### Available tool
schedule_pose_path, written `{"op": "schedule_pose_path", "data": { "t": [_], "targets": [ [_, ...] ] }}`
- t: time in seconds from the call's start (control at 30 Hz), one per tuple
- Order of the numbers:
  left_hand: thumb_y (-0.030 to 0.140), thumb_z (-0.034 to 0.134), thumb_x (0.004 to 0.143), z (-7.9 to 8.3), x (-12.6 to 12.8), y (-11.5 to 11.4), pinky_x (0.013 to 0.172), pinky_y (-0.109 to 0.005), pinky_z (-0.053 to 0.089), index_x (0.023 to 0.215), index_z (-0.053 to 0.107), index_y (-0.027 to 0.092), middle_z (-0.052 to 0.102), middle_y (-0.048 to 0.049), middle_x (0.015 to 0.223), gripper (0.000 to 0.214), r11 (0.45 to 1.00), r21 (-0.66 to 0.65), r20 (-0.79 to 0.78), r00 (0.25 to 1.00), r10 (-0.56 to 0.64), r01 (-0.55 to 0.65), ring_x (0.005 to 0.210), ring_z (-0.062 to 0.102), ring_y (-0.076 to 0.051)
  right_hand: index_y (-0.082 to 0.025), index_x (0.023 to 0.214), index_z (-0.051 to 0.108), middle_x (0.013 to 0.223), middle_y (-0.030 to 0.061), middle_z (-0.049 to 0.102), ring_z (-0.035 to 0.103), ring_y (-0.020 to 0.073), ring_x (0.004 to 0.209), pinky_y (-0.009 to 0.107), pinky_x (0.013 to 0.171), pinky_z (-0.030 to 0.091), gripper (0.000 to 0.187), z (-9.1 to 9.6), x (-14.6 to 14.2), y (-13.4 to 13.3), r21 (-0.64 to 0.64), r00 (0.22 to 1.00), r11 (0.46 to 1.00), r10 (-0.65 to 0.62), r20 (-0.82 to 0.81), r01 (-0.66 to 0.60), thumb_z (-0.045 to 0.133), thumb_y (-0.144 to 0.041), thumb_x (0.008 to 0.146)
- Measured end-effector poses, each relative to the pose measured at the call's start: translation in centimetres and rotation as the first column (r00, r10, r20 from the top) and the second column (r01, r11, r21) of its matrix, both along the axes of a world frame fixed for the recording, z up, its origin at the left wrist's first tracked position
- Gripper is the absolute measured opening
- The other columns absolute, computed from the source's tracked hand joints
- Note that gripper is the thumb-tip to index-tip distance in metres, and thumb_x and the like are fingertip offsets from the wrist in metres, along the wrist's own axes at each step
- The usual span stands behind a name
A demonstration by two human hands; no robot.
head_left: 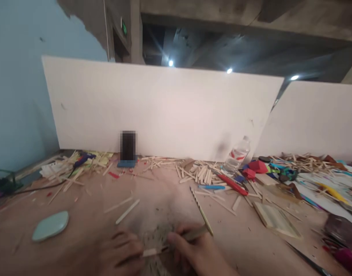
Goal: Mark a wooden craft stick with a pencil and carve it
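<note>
Two hands are meeting at the bottom edge of the view, low over the table (86, 237). The left hand (122, 253) is pinching a short stick (151, 252) at its near end, fingertips closed on it, and is holding it flat just above the tabletop. The right hand (195, 251) is curling shut around a thin tool (194, 234), and the tool's tip is touching the stick's other end. The blur is hiding what kind of tool it is. So the stick is sitting right between the two hands, over a dusty, scuffed patch of the table.

A striped rod (201, 210) is lying just beyond the right hand, angling away from it. Two loose slats (127, 211) are lying up and left of the hands, and a pale green pebble (50, 225) is resting well off to the left. Farther back, a pile (201, 172) of plain sticks is spreading across the table beside a bottle (237, 155), with a blue strip (212, 187) and a red strip (232, 184) just in front. A glued panel (275, 219) is lying to the right. A white board (164, 111) is standing along the back.
</note>
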State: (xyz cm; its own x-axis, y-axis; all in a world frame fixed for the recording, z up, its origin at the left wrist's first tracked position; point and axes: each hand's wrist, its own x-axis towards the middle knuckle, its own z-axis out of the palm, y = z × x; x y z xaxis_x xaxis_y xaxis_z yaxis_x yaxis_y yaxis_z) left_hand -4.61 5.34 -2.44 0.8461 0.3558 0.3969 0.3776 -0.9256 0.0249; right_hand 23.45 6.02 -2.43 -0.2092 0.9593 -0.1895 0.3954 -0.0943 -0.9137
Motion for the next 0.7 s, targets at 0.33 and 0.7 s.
{"op": "schedule_pose_path", "data": {
  "t": [0.33, 0.7],
  "targets": [
    [0.017, 0.050, 0.108, 1.7, 0.8, -1.8, 0.099, -0.039, 0.051, 0.122, 0.066, 0.018, 0.075, -0.0061, 0.117, 0.020, 0.990, -0.135, 0.045, 0.998, 0.037, -0.031, 0.104, 0.070, -0.021, -0.022, 0.099, 0.085, 0.092, 0.0058, 0.083, 0.076, 0.0231, 0.086, 0.030, 0.079, 0.058, 0.031, 2.5, -0.2, -0.6, 0.202, 0.993, 0.976, 0.062, 0.103, -0.081, 0.072, -0.049, 0.095],
    [0.024, 0.055, 0.109, 1.4, 0.4, -2.0, 0.108, -0.037, 0.048, 0.127, 0.066, 0.018, 0.075, -0.0059, 0.132, 0.021, 0.963, -0.215, 0.133, 0.982, -0.137, 0.163, 0.122, 0.068, -0.021, -0.027, 0.124, 0.082, 0.116, 0.0041, 0.084, 0.080, 0.0250, 0.105, 0.037, 0.099, 0.062, 0.031, 2.7, 0.0, -1.1, 0.350, 0.974, 0.910, 0.194, 0.117, -0.224, 0.070, -0.041, 0.098]
  ]
}}
